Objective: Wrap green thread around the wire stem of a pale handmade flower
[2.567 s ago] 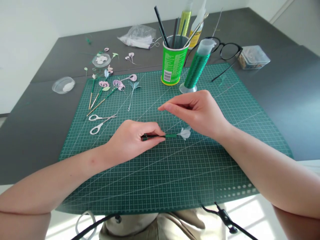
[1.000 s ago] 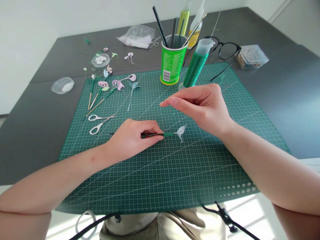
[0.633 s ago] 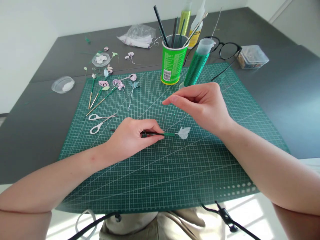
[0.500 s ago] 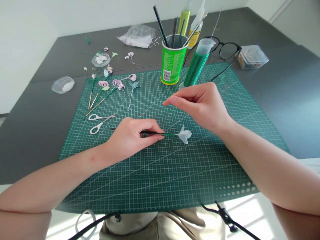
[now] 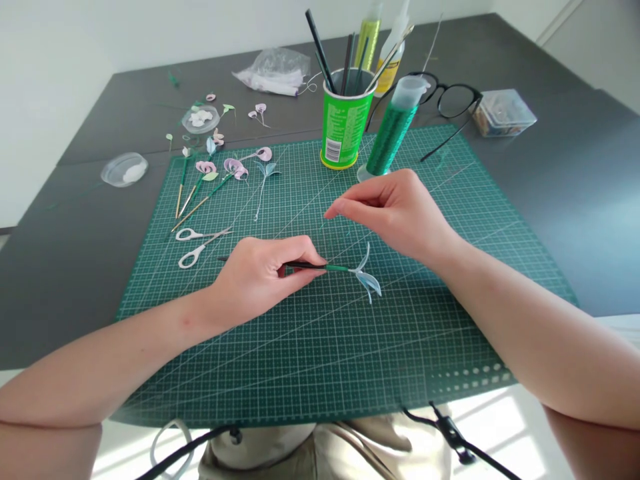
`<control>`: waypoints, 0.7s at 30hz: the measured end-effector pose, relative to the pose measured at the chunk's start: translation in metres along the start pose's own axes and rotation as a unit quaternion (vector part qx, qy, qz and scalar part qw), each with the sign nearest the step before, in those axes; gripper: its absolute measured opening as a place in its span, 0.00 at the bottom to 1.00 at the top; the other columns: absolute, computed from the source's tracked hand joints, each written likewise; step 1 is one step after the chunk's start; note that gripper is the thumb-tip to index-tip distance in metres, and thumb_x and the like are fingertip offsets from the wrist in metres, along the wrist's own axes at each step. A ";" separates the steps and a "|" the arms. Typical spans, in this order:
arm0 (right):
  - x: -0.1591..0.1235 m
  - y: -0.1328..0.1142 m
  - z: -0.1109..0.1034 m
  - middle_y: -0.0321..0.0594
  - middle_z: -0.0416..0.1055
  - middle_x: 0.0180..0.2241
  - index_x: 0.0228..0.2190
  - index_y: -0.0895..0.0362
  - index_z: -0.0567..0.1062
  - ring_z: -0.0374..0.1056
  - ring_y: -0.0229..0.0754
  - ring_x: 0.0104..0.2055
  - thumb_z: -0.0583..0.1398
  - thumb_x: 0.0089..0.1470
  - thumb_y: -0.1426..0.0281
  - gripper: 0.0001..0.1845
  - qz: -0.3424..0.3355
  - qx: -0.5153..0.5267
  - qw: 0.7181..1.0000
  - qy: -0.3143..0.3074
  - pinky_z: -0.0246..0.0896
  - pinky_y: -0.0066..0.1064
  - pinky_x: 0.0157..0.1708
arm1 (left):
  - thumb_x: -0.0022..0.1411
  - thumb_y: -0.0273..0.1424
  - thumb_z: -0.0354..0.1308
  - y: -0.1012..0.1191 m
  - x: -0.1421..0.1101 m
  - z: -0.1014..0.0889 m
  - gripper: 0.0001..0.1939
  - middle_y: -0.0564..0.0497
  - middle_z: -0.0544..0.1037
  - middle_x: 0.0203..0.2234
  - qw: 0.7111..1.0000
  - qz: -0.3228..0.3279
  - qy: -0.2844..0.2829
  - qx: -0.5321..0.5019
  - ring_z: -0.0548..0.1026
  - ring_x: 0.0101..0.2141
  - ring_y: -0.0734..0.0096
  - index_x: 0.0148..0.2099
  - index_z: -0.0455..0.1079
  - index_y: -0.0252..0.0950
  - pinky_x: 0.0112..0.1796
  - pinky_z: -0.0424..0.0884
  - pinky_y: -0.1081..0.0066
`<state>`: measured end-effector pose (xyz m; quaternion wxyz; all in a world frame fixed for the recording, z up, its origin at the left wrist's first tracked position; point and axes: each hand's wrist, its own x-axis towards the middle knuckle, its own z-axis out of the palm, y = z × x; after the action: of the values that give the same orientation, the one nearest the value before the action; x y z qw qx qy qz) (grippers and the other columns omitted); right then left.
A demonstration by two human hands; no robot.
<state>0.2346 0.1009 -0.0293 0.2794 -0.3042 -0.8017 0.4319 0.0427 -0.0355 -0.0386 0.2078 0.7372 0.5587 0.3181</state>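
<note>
My left hand [image 5: 267,270] is closed around a thin black stick [image 5: 303,265], its dark end sticking out on the left. Green thread wraps the stem [image 5: 338,268] just beyond my fingertips. At its right end sits a pale blue flower [image 5: 369,281] with narrow, spread petals. Above and right of it, my right hand [image 5: 395,210] hovers over the mat with thumb and fingers pinched together. A very fine green thread shows faintly by those fingertips; its full run cannot be made out. Behind this hand stands a spool of green thread [image 5: 393,141].
White-handled scissors [image 5: 193,257] lie left on the green cutting mat [image 5: 280,367], below several finished flower stems [image 5: 205,190]. A green cup [image 5: 346,127] of sticks, black glasses [image 5: 457,100], a clear box [image 5: 505,113], a glue bottle [image 5: 390,63] and a plastic bag [image 5: 277,70] stand or lie farther back.
The flower has turned about its stem, so its petals now show edge-on and spread. My right hand has dropped slightly and shifted a little left; my left hand keeps its hold.
</note>
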 end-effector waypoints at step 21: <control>0.001 0.001 0.000 0.35 0.69 0.18 0.27 0.60 0.87 0.55 0.32 0.22 0.65 0.58 0.73 0.11 0.010 0.004 1.000 0.002 0.44 0.31 0.23 | 0.74 0.27 0.63 0.005 -0.003 0.001 0.02 0.55 0.88 0.38 0.988 0.108 0.071 0.090 0.84 0.31 0.77 0.45 0.73 0.39 0.33 0.76 0.78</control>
<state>0.2343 0.1019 -0.0306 0.2776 -0.3119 -0.7963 0.4378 0.0467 -0.0400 -0.0366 0.0649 0.7843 0.5159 0.3382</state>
